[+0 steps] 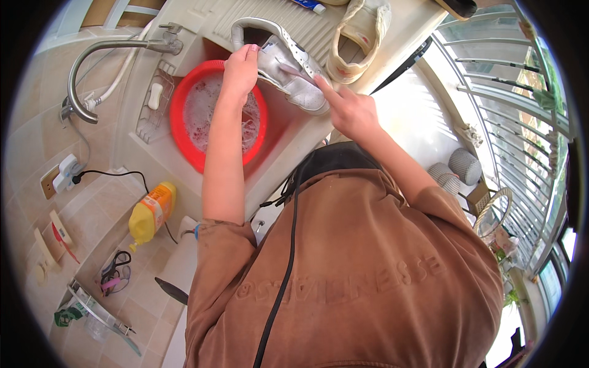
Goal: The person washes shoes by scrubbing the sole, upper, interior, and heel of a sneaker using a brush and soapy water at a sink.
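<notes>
My left hand [241,71] grips a white and silver sneaker [294,94] by the edge of its opening. The unlaced shoe is tilted over the sink's ribbed side, its toe toward my right hand [352,110]. Those fingers are closed around a slim pinkish tool [294,72], which lies against the shoe's upper; its working end cannot be made out. Below my left wrist, a red plastic basin [179,126] of sudsy water sits in the sink. Pale strands, possibly laces [250,131], float in the suds.
A cream shoe [347,69] stands on the ribbed washboard [225,20], near a blue tube [308,5]. A curved metal faucet [76,69] is at left, beside a wire rack [149,122] with a white soap bar [155,96]. A yellow bottle [147,221] and plugged-in adapter [69,172] are lower left.
</notes>
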The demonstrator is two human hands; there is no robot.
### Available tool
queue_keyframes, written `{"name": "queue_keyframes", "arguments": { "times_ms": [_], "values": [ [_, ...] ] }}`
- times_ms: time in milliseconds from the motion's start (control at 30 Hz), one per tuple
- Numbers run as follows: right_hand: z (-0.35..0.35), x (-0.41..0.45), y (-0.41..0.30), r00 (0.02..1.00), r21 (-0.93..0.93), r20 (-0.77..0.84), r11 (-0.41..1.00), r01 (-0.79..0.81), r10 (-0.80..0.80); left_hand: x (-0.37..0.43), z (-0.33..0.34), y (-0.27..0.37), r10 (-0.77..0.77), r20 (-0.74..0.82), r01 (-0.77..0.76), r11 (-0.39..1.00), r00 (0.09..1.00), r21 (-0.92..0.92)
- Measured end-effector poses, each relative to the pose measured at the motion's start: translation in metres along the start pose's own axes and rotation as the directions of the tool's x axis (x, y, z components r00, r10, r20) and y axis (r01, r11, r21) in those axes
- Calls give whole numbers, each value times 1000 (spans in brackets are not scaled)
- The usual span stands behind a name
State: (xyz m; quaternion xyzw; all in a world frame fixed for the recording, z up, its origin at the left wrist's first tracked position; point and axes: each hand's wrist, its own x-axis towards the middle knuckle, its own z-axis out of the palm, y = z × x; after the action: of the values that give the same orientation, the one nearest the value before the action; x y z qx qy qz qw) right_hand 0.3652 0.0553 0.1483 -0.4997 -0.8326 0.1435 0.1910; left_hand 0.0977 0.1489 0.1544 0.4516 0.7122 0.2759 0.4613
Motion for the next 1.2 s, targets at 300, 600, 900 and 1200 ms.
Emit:
{"name": "queue_keyframes", "arguments": {
  "times_ms": [300,600,900,1200],
  "values": [
    [1,-13,6,997,-28,73,999,23,-21,-4,2,-2,40,-19,-40,999,999,26],
    [4,-9,14,996,-51,66,996,68,-64,-10,-3,7,-54,38,58,991,998,-121],
    [8,24,-10,993,3,-87,996,86,-86,-9,-13,-1,-61,146,119,894,987,-432],
    [17,59,-20,958,103,-239,985,-140,161,-12,-15,-14,77,135,-13,906,988,-423]
  ]
}}
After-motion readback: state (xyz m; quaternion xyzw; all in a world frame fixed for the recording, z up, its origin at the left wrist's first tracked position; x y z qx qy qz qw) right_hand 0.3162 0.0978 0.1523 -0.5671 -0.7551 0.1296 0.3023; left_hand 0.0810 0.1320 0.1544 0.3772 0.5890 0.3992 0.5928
